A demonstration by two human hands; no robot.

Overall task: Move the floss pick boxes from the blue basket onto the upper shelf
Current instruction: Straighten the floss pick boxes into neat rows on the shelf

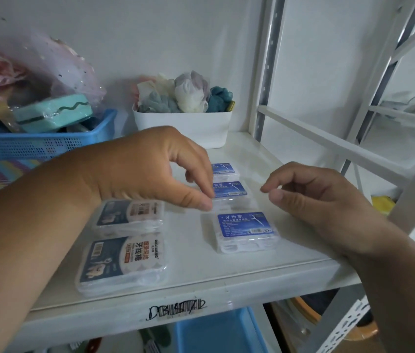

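Both hands bare: left hand (150, 169), right hand (321, 200). Forearms bare, no sleeves, short nails, no rings/watch.

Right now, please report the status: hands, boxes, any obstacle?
Left hand and right hand open, empty, above shelf. Five floss pick boxes lying flat there. Nothing in the way.

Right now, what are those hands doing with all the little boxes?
A person is setting out floss pick boxes on a white shelf. Five boxes lie flat there: two dark-labelled ones on the left and three blue-labelled ones in a row on the right. The left hand has its fingertips at the middle blue box. The right hand hovers beside it, empty. A blue basket sits on the shelf below.
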